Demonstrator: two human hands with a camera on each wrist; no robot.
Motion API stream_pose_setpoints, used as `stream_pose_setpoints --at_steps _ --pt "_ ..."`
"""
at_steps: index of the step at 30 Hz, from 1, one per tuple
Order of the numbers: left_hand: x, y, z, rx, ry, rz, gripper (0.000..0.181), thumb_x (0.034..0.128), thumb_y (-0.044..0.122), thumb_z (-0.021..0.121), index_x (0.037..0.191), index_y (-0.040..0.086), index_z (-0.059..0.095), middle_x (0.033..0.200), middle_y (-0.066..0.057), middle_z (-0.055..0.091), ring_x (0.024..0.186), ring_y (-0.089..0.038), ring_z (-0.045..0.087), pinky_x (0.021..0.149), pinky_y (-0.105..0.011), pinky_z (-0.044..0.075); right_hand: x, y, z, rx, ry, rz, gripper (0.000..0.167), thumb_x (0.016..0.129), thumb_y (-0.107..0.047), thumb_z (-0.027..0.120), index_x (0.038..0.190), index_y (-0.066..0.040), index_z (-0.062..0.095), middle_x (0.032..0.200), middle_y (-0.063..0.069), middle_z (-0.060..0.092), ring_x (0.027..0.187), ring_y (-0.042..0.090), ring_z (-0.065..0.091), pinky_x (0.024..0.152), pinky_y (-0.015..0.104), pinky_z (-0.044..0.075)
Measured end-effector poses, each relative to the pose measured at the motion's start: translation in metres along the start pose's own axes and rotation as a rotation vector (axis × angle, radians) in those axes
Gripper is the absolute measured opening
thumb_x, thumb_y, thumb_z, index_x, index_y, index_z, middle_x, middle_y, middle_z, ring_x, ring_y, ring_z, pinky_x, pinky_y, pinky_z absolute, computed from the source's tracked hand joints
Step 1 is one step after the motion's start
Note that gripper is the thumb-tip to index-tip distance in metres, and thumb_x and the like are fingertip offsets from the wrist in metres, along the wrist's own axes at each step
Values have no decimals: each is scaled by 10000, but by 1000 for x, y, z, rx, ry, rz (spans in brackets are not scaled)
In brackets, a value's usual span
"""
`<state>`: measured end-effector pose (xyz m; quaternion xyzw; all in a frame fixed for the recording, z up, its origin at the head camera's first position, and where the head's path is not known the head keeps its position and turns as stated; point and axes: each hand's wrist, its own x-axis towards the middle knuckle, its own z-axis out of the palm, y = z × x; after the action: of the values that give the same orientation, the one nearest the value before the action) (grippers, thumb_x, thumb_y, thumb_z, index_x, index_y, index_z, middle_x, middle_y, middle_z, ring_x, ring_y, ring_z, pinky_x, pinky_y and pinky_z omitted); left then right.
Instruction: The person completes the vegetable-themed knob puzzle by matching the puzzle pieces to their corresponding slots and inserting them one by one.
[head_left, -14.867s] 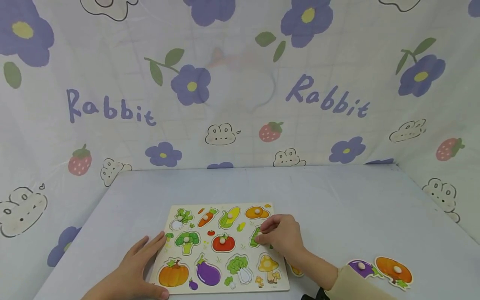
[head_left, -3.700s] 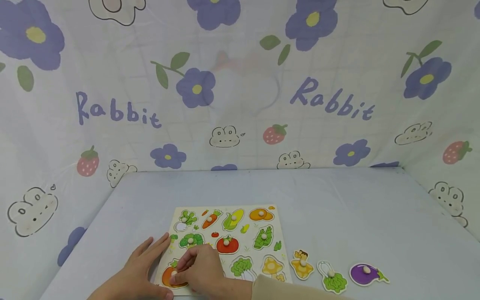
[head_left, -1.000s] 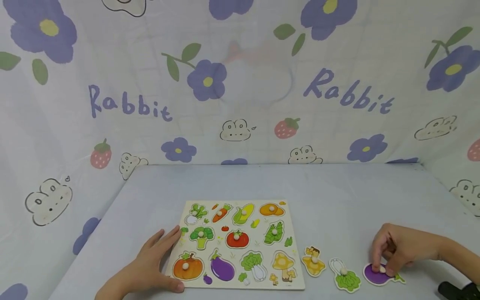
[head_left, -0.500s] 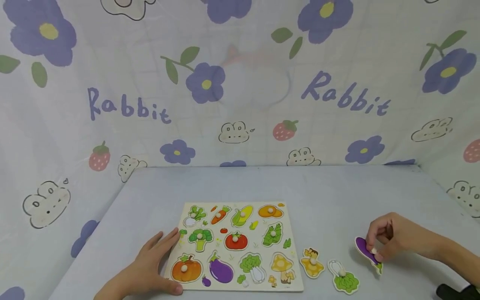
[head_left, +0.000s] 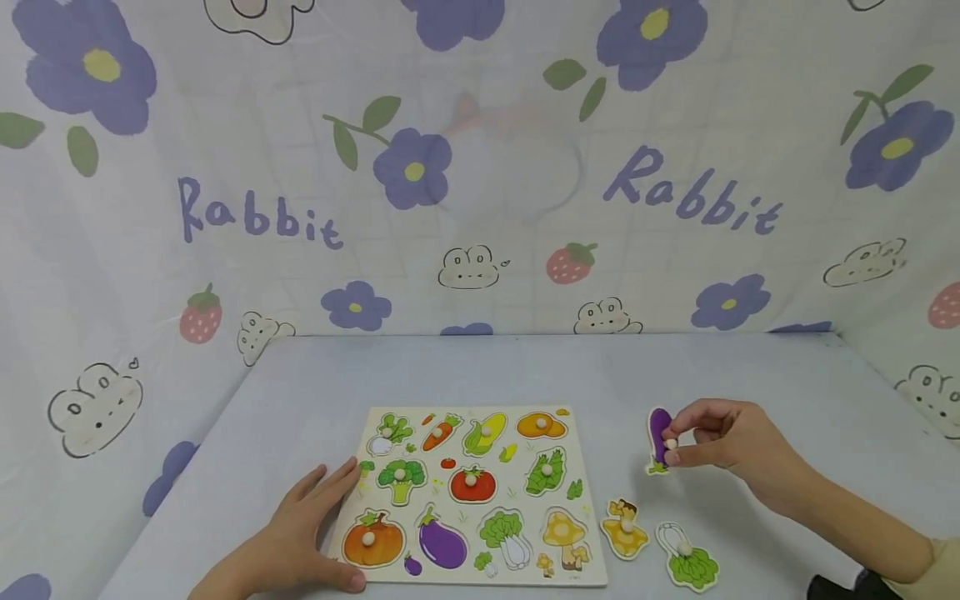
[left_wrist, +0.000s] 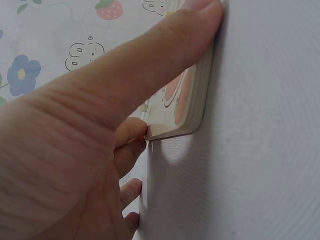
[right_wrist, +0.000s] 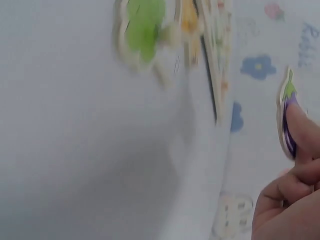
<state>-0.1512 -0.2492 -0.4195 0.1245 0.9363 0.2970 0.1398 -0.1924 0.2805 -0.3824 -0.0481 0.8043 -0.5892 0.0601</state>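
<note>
My right hand [head_left: 738, 442] pinches the knob of a purple eggplant puzzle piece [head_left: 658, 442], which it holds tilted above the table, right of the board. In the right wrist view the eggplant piece [right_wrist: 289, 115] shows beside the thumb. My left hand [head_left: 288, 533] rests along the left side of a wooden vegetable puzzle board [head_left: 487, 577], its fingers fairly straight and its thumb at the near left corner. The left wrist view shows the thumb [left_wrist: 165, 45] lying against the board's edge. An eggplant-shaped recess [head_left: 442, 543] in the front row has no knob.
A mushroom piece [head_left: 624, 529] and a leafy green vegetable piece [head_left: 687, 558] lie knob up on the table, right of the board. A knobbed pumpkin piece [head_left: 372, 540] sits in the board. A patterned curtain [head_left: 487, 208] stands behind the pale table [head_left: 450, 367].
Over the last second my right hand lifts the eggplant piece off the table, carries it left and turns it. Earlier, the right hand was at the pumpkin piece. The left hand stays at the board.
</note>
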Motion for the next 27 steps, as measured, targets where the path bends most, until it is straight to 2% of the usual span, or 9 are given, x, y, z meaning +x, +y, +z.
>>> stream_pose_setpoints --at_steps 8,11,16,20,27 --pt "-1 -2 -2 0 4 29 1223 566 526 911 1550 113 312 1619 -62 198 1430 -470 16 1041 -750 77 8 -26 60 -4 32 87 370 639 -140 930 924 -25 723 940 98 706 611 168 416 540 262 414" --pt "-1 -3 -2 2 11 33 1224 563 537 907 1546 104 320 1618 -67 200 1430 -471 20 1044 -748 83 13 -32 78 0 44 75 348 642 -131 929 904 -33 721 944 96 708 717 219 507 612 277 461" --pt "-1 -5 -1 4 18 39 1226 560 539 907 1545 103 321 1618 -66 202 1428 -473 23 1038 -753 84 19 -38 107 -6 62 58 324 631 -113 933 863 -50 716 893 75 715 925 271 563 722 313 451" --pt "-1 -4 -1 -9 21 47 1230 556 540 908 1545 105 321 1618 -58 200 1430 -469 20 1036 -756 85 21 -42 130 -14 69 89 303 617 -89 935 820 -65 713 840 45 712 923 241 590 775 343 429" --pt "0 -1 0 -29 28 42 1251 529 564 906 1545 119 327 1619 -35 205 1437 -450 12 1031 -759 82 26 -43 157 21 69 125 317 583 -19 934 796 -64 703 807 47 692 883 216 614 756 318 533"
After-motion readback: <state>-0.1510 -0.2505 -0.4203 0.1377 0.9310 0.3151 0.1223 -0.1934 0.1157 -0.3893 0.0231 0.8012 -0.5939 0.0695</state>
